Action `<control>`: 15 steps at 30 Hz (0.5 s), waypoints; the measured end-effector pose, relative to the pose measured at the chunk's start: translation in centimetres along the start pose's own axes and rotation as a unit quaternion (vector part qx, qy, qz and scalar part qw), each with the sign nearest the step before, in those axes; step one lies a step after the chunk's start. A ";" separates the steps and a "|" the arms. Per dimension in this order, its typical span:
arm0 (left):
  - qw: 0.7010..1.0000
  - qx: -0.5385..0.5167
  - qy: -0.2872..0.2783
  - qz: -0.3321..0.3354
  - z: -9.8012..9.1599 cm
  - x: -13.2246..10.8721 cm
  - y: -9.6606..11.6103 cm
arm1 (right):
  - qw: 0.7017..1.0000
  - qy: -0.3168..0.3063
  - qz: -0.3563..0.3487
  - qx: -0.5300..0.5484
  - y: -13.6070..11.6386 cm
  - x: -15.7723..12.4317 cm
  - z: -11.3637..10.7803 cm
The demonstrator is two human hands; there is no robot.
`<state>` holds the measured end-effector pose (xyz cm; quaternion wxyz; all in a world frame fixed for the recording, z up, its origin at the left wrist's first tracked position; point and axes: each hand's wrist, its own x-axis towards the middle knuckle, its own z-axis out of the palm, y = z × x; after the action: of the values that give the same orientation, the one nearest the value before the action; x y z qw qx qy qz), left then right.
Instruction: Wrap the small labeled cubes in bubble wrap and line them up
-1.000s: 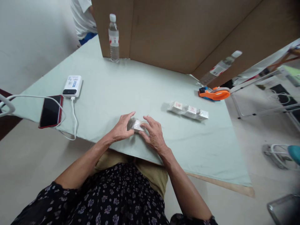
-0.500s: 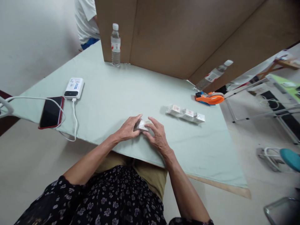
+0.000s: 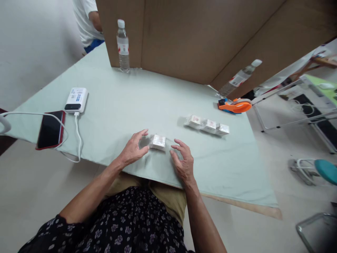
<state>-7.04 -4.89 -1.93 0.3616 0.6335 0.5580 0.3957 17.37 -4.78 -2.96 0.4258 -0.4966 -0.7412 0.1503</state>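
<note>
A small white box in clear plastic wrap [image 3: 158, 141] lies on the pale green table near its front edge. Just left of it is my left hand [image 3: 133, 149], fingers apart and holding nothing. On the other side, a little way from the box, my right hand [image 3: 183, 160] is open too, its fingers curved and spread. Further right, three similar wrapped boxes [image 3: 209, 125] stand in a slanting row, close against one another.
A phone [image 3: 51, 129] and a cabled white power bank [image 3: 76, 100] lie at the left. Bottles [image 3: 123, 49] [image 3: 238, 79] stand by a cardboard wall [image 3: 173, 38]. An orange tape dispenser [image 3: 235, 105] sits at the right. A person [image 3: 88, 23] is behind.
Both my hands have come off the wrapped box and moved apart, the left one leftward and the right one rightward. The box now rests on the table untouched. The view has shifted slightly.
</note>
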 end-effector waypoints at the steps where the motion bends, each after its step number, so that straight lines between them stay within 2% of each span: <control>1: 1.000 0.000 0.002 0.004 0.1 0.1 0.1 | 1.000 0.002 0.000 0.002 -0.1 0.2 0.1; 7: 1.000 -0.006 0.000 0.020 0.9 0.8 0.6 | 1.000 0.004 -0.022 -0.004 -0.8 1.4 0.6; 11: 0.999 -0.024 0.020 0.024 0.6 0.9 1.5 | 1.000 0.010 -0.019 0.001 -1.2 1.6 0.8; 13: 0.998 -0.037 0.051 0.006 0.3 0.2 2.7 | 0.999 0.031 0.006 0.026 -1.5 1.6 0.6; 15: 0.995 -0.066 0.075 -0.018 0.6 -1.0 4.4 | 0.993 0.087 0.039 0.065 -2.2 2.0 0.1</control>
<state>-4.73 -6.40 1.71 0.3672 0.5668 0.5671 0.4715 15.67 -4.01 -0.64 0.5138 -0.5074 -0.6702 0.1713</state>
